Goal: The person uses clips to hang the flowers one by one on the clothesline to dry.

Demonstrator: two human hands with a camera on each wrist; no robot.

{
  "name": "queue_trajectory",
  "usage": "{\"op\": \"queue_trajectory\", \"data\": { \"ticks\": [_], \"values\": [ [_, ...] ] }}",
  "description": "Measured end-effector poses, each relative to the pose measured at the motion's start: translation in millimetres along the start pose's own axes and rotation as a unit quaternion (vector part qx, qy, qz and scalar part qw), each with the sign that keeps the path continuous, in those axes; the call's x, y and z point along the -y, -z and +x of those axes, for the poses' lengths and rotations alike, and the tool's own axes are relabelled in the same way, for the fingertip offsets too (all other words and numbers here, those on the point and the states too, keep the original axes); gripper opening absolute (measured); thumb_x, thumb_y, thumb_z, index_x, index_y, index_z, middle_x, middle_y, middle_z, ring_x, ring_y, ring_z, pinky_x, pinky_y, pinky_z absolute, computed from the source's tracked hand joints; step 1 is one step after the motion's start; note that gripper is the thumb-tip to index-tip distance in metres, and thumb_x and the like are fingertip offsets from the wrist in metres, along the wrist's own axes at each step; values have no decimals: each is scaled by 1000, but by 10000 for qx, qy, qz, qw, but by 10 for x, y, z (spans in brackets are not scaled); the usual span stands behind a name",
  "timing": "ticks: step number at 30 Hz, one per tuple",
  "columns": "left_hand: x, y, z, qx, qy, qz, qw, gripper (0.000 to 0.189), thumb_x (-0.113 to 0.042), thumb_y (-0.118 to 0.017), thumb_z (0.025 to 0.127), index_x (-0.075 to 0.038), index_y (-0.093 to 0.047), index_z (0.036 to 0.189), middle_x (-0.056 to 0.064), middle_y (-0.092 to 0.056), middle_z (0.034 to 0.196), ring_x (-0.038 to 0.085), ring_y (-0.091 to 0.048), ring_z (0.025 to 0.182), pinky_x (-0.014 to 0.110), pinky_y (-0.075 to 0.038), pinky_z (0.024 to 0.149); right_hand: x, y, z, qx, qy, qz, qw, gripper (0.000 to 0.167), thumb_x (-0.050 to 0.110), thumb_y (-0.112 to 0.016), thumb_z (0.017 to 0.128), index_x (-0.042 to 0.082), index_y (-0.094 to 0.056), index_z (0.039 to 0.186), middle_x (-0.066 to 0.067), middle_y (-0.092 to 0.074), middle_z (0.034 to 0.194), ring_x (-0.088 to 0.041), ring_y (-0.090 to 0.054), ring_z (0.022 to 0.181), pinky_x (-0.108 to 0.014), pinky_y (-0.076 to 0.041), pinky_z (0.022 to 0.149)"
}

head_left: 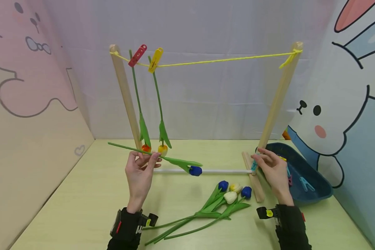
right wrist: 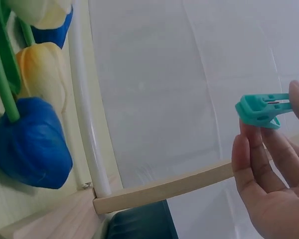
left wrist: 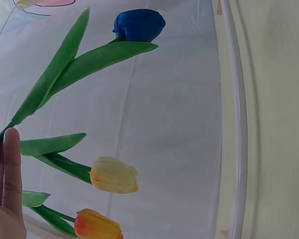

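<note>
Between thumb and fingers, my left hand (head_left: 140, 175) pinches the green stem of a blue tulip (head_left: 195, 171). The stem slants across the view, with the bloom to the right. My right hand (head_left: 274, 173) holds a teal clothespin (right wrist: 256, 110) by one end, near the right wooden post (head_left: 278, 100). On the yellow cord (head_left: 218, 61) two tulips hang head down: an orange-red tulip (head_left: 146, 148) under a red clothespin (head_left: 138, 55), and a yellow tulip (left wrist: 113, 175) under a yellow clothespin (head_left: 156, 60).
Several blue, white and yellow tulips (head_left: 212, 208) lie on the table (head_left: 65, 208) between the hands. A dark blue basin (head_left: 318, 194) with several clothespins stands at the right, behind the right hand. A white rod (head_left: 225, 172) runs low between the posts.
</note>
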State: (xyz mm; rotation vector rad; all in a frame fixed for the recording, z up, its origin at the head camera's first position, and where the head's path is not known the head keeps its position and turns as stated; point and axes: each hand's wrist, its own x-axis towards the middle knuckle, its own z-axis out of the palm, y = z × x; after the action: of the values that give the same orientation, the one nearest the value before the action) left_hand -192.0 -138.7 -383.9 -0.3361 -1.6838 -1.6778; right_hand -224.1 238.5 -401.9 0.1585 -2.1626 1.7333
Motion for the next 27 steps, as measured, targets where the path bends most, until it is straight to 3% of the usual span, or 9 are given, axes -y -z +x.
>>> {"op": "queue_trajectory", "data": {
  "ticks": [4, 7, 11, 15, 24, 27],
  "values": [
    [4, 8, -2, 152, 93, -34, 9998, 27, 6, -67, 92, 15, -43, 101, -13, -77, 94, 6, -75, 75, 23, -62, 66, 1, 11, -4, 108, -165, 694, 9974, 21, 9, -66, 98, 13, -70, 118, 24, -75, 91, 6, -71, 91, -7, -53, 84],
    [9, 8, -1, 239, 156, -35, 9996, 28, 6, -68, 92, 14, -45, 105, -11, -78, 94, 6, -75, 77, 24, -62, 66, 4, 11, 2, 108, -216, 1072, 9939, 19, 8, -67, 97, 7, -70, 115, 19, -77, 93, 3, -72, 90, -9, -54, 84],
    [15, 9, 0, 310, 108, 25, 9995, 26, 6, -68, 91, 13, -49, 108, -10, -78, 93, 6, -74, 77, 23, -61, 63, 16, -9, 5, -45, -306, 1149, 9929, 25, 7, -68, 96, -2, -66, 119, 19, -73, 94, 2, -68, 88, -9, -54, 82],
    [14, 5, -2, 356, 74, 10, 9993, 20, 5, -68, 91, 13, -57, 106, -8, -78, 93, 9, -73, 76, 24, -61, 61, 22, -30, 2, -121, -314, 1218, 9920, 24, 5, -67, 96, 0, -65, 119, 16, -69, 95, -2, -62, 87, -9, -52, 80],
    [-29, -38, 60, 461, 178, 248, 9985, 12, 2, -68, 93, 7, -67, 104, 24, -74, 91, 8, -65, 64, 22, -59, 56, 17, -63, 13, -133, -204, 1322, 9909, 22, 4, -65, 97, 6, -65, 119, 14, -68, 95, -5, -59, 88, -12, -50, 80],
    [-48, -59, 109, 553, 142, 317, 9979, 13, 0, -68, 93, 6, -69, 105, 27, -73, 93, 6, -63, 63, 21, -58, 55, 20, -78, 35, -132, -166, 1227, 9922, 22, 6, -65, 98, 11, -66, 119, 14, -67, 95, -6, -59, 89, -11, -49, 81]
  ]
}}
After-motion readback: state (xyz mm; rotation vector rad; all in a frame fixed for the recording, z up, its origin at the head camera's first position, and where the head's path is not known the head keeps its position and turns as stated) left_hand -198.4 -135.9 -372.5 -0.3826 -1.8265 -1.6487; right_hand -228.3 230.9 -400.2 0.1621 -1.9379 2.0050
